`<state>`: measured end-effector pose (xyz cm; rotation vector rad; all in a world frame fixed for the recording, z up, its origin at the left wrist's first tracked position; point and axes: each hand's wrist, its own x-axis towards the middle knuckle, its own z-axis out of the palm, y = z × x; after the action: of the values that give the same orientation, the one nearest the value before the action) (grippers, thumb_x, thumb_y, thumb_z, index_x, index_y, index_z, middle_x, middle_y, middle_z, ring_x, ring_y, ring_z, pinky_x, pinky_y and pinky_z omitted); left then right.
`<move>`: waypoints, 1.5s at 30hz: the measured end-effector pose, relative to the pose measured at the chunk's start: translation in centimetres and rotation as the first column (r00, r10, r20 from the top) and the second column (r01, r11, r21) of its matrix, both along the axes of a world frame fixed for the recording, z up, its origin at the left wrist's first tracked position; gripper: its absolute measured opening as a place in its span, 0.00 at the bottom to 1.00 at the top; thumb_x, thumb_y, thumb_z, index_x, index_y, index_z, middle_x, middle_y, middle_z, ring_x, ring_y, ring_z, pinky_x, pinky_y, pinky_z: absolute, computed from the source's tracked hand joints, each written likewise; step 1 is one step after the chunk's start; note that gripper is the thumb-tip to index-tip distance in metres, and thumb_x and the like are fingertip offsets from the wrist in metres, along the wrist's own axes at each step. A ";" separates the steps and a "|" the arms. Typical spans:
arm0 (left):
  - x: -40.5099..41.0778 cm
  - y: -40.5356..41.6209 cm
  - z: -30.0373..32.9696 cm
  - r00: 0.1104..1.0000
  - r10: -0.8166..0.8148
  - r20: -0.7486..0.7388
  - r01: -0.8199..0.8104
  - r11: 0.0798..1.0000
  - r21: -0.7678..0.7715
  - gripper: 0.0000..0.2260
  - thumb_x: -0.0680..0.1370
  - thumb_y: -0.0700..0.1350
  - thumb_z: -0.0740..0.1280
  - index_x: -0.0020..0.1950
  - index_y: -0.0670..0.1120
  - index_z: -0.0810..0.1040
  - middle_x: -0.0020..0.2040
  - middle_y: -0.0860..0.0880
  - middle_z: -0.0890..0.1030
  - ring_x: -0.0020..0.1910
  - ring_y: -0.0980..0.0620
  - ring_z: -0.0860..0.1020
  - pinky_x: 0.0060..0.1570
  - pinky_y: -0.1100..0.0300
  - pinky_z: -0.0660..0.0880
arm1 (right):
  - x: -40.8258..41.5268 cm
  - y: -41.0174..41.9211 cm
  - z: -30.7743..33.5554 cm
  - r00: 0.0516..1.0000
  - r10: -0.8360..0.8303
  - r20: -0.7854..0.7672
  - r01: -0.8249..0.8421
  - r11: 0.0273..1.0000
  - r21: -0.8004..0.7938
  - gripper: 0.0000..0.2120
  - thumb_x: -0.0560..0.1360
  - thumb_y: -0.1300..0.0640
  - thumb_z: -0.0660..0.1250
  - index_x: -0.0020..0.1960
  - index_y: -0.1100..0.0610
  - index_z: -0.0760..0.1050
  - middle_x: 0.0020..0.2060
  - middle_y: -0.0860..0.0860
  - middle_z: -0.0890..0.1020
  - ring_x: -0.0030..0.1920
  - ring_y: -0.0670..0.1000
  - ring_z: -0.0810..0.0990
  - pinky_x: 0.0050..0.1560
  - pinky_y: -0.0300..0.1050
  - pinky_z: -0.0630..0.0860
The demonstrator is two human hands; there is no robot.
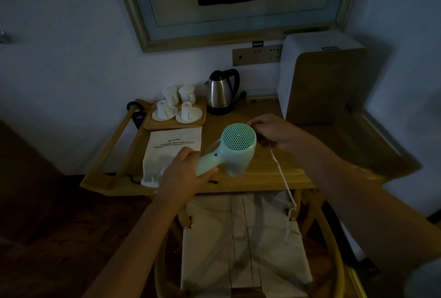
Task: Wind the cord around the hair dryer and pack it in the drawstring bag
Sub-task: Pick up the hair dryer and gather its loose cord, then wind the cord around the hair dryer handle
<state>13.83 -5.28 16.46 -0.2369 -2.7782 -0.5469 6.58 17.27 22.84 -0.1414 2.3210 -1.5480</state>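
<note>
A mint-green hair dryer [235, 148] is held above the wooden table [262, 173], its round grille facing me. My left hand [183, 171] grips its handle. My right hand [272, 130] sits just right of the dryer's head and pinches the white cord [282, 178], which hangs down from it past the table's front edge toward the chair. A white drawstring bag [170, 152] with printed text lies flat on the table, left of the dryer.
A steel kettle [220, 91] stands at the back of the table. Beside it, a wooden tray [175, 112] carries white cups and saucers. A white appliance [319, 78] fills the right side. A chair with a pale seat [243, 245] is below the table edge.
</note>
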 end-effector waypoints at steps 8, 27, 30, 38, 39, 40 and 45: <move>0.2 1.3 -0.5 0.987 -0.026 0.156 0.038 0.996 -0.076 0.22 0.74 0.59 0.64 0.59 0.43 0.72 0.52 0.45 0.78 0.50 0.46 0.77 0.43 0.57 0.69 | 1.6 -0.9 2.1 0.924 0.227 -0.307 -0.076 0.897 0.435 0.09 0.76 0.59 0.62 0.54 0.57 0.78 0.51 0.50 0.79 0.51 0.48 0.76 0.49 0.40 0.72; -0.8 0.7 0.5 0.749 -0.190 0.635 -0.585 0.263 0.768 0.19 0.77 0.58 0.61 0.42 0.42 0.77 0.27 0.48 0.79 0.23 0.54 0.75 0.24 0.66 0.73 | 9.8 1.0 -12.3 0.930 0.362 -0.059 -0.366 0.920 -0.142 0.12 0.80 0.58 0.54 0.48 0.59 0.76 0.35 0.54 0.76 0.37 0.49 0.76 0.41 0.39 0.74; -0.8 0.0 0.1 0.747 -0.208 0.631 -0.566 0.299 0.769 0.20 0.78 0.58 0.60 0.42 0.42 0.76 0.30 0.48 0.78 0.23 0.55 0.74 0.23 0.67 0.73 | 8.9 1.7 -12.8 0.928 0.372 -0.023 -0.371 0.917 -0.147 0.12 0.79 0.60 0.57 0.49 0.66 0.76 0.33 0.52 0.77 0.35 0.48 0.76 0.39 0.40 0.73; -1.1 -2.1 1.3 0.796 -0.379 0.472 -0.497 0.034 0.867 0.16 0.79 0.56 0.57 0.49 0.44 0.74 0.29 0.47 0.76 0.19 0.57 0.68 0.21 0.68 0.69 | 7.4 2.7 -14.8 0.671 0.654 0.348 -0.515 0.750 -0.415 0.23 0.73 0.47 0.65 0.58 0.65 0.74 0.46 0.51 0.82 0.48 0.47 0.80 0.48 0.37 0.75; -1.3 -2.6 1.5 0.799 -0.373 0.472 -0.497 0.034 0.867 0.16 0.79 0.57 0.57 0.50 0.44 0.74 0.28 0.48 0.76 0.18 0.57 0.68 0.20 0.68 0.69 | 7.4 2.7 -15.1 0.665 0.655 0.358 -0.518 0.751 -0.409 0.21 0.75 0.50 0.64 0.58 0.66 0.73 0.46 0.52 0.82 0.47 0.46 0.81 0.47 0.36 0.76; -1.3 -3.1 1.6 0.795 -0.372 0.479 -0.497 0.053 0.866 0.17 0.79 0.57 0.57 0.49 0.44 0.74 0.27 0.48 0.75 0.18 0.57 0.68 0.20 0.68 0.69 | 7.4 2.5 -15.0 0.684 0.634 0.359 -0.523 0.770 -0.365 0.17 0.77 0.53 0.62 0.58 0.66 0.74 0.45 0.52 0.82 0.46 0.47 0.81 0.47 0.36 0.77; 0.0 -3.9 2.1 0.806 -0.380 0.453 -0.382 0.251 0.889 0.20 0.79 0.56 0.56 0.42 0.42 0.74 0.28 0.45 0.74 0.20 0.55 0.70 0.21 0.66 0.69 | 5.2 1.1 -13.9 0.862 0.454 0.224 -0.474 0.880 0.039 0.10 0.78 0.58 0.61 0.43 0.59 0.80 0.33 0.46 0.82 0.33 0.45 0.80 0.38 0.38 0.78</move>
<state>13.80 -9.17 18.52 0.3161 -2.1913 -2.6147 11.81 18.32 8.98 -0.4580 1.9959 -1.1503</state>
